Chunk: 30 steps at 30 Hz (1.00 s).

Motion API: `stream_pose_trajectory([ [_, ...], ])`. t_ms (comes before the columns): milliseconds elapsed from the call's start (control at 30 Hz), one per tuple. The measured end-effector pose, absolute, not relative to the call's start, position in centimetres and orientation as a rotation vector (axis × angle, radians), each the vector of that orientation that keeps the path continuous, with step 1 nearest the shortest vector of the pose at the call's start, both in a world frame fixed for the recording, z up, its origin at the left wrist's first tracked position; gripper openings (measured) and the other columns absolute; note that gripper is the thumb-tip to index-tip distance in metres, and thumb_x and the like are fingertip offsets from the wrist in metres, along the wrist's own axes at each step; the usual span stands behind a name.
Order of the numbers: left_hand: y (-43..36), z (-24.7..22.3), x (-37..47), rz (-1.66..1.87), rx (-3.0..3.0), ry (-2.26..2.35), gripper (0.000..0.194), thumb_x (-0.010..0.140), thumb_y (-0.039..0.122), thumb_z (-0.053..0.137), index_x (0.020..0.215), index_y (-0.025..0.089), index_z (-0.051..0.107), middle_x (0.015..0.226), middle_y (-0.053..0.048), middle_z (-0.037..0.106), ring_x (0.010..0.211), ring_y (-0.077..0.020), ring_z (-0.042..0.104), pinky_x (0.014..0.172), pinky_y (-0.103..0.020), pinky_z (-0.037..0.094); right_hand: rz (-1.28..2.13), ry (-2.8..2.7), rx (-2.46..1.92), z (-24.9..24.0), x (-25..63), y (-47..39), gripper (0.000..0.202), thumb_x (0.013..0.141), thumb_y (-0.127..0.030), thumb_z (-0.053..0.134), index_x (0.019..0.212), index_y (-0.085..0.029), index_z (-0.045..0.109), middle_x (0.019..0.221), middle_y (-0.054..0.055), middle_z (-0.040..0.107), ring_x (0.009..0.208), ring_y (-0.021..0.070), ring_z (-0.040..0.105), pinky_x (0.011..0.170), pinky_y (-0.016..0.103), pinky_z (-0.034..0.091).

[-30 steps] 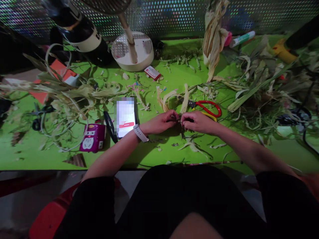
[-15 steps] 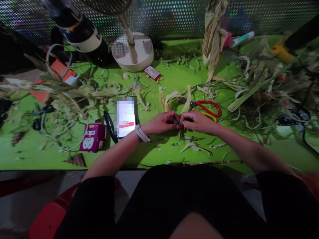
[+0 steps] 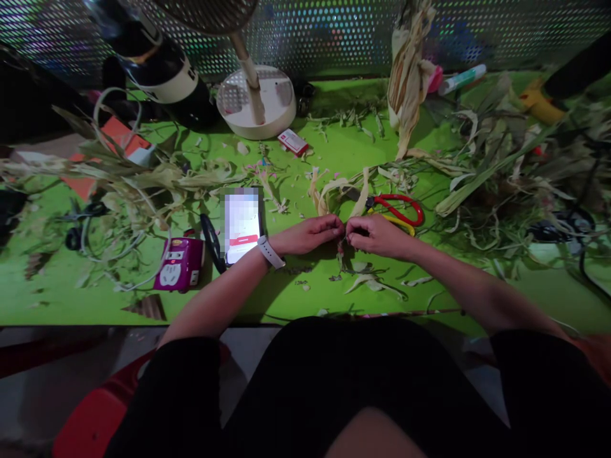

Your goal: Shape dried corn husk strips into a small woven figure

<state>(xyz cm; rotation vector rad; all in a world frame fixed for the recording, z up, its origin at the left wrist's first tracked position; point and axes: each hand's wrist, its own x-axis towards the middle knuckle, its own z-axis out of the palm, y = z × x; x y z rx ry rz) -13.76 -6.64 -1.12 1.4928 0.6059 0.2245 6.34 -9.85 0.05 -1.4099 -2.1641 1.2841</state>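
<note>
Far side: husk strips (image 3: 363, 191), red handle (image 3: 419, 212) in the way
Left: phone (image 3: 242, 222), socket block (image 3: 180, 266)
Right: husk pile (image 3: 506, 194)
Passage: table (image 3: 298, 189) between phone and husk strips

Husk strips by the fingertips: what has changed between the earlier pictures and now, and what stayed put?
The pale husk strips have shifted slightly right. The left hand now shows straighter fingers; the right hand is nearly unmoved. No clear grasp or release shows; anything between the fingertips is too small to tell. The red-and-yellow-handled tool, phone and purple socket block stayed put.
</note>
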Motion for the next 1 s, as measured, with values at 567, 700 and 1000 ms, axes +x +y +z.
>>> stream_pose_trajectory([
  [567,-6.2,-1.7,-13.8,0.201,1.190,0.625,0.023,0.076,0.024,0.072,0.090,0.014,0.056,0.079,-0.003,0.071,0.073,-0.0094,0.064,0.075,-0.026,0.048,1.259,-2.153,-1.390,0.0,6.4,-9.9,0.010,0.072,-0.025,0.048,0.068,-0.017,0.055,0.057,-0.003,0.052,0.052,0.0096,0.042,0.055,0.023,0.028],
  [700,-6.0,-1.3,-14.0,0.221,1.086,0.688,0.023,0.073,0.019,0.074,0.089,0.014,0.058,0.076,-0.001,0.072,0.068,-0.0082,0.063,0.076,-0.026,0.049,1.277,-2.152,-1.313,0.1,6.6,-9.9,0.011,0.072,-0.025,0.047,0.067,-0.018,0.054,0.057,-0.003,0.051,0.053,0.0099,0.042,0.054,0.023,0.029],
  [1000,-6.3,-1.7,-14.1,0.266,1.196,0.735,0.021,0.074,0.011,0.068,0.092,0.015,0.057,0.079,-0.002,0.072,0.074,-0.0107,0.067,0.079,-0.029,0.052,1.015,-2.294,-0.977,-0.1,7.1,-10.2,0.008,0.073,-0.021,0.048,0.068,-0.019,0.054,0.059,-0.001,0.054,0.053,0.0120,0.046,0.056,0.027,0.037],
])
